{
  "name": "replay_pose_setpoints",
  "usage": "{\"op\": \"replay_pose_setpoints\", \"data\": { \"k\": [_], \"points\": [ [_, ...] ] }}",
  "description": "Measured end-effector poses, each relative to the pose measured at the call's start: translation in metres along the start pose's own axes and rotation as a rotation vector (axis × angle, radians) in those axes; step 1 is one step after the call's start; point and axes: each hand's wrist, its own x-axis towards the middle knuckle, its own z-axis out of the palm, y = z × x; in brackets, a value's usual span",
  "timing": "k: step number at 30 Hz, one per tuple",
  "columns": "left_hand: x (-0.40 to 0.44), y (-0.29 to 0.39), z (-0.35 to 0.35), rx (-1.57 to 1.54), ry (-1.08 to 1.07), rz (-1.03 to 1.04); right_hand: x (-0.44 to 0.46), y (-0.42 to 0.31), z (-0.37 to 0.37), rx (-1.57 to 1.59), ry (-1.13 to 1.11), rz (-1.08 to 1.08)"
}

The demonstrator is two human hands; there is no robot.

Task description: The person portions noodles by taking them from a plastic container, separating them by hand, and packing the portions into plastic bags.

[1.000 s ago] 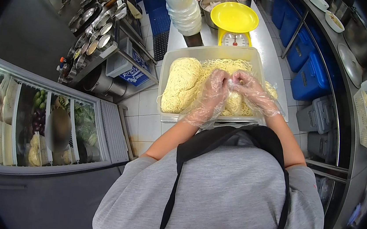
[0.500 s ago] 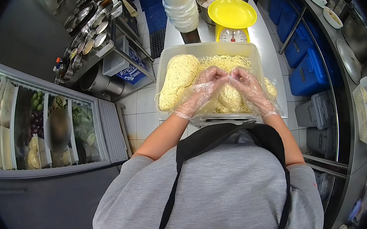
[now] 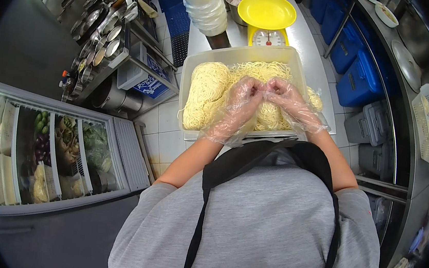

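My left hand (image 3: 244, 98) and my right hand (image 3: 286, 100), both in clear plastic gloves, meet over a translucent tub (image 3: 193, 63). Their fingertips are closed in a pinch on the gathered top of a thin clear plastic bag (image 3: 265, 91). Below them sits a bundle of yellow noodles (image 3: 272, 116); it looks to be inside that bag, though the film is hard to trace. A large mound of noodles (image 3: 205, 94) fills the tub's left side, with looser strands (image 3: 262, 69) at the back. More noodles (image 3: 314, 99) lie just right of the tub.
Behind the tub stand a yellow kitchen scale (image 3: 267, 12), a stack of clear plastic bags (image 3: 206, 9) on a dark holder, and metal pots (image 3: 236, 1) of food. A glass-topped fridge (image 3: 48, 144) is at left. Blue bins (image 3: 360, 81) sit under the right counter.
Both hands keep their pinch at nearly the same spot, with the fingertips slightly shifted. The whole view has moved a little as the head turned.
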Motion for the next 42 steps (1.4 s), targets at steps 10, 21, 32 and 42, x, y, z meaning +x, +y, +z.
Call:
{"op": "replay_pose_setpoints", "data": {
  "k": [10,21,32,42],
  "points": [
    [-0.008,0.016,-0.002,0.12,0.057,0.072,0.002,-0.004,0.0,-0.14,0.05,-0.006],
    [-0.002,0.012,-0.006,0.117,0.01,0.002,-0.001,-0.001,0.0,-0.078,0.004,0.003],
    [0.002,0.024,-0.046,0.272,-0.54,0.204,-0.039,-0.007,0.008,-0.367,0.054,-0.204],
    [0.047,0.01,-0.029,0.366,-0.821,0.38,-0.037,0.005,-0.01,-0.242,0.405,-0.3]
  ]
}}
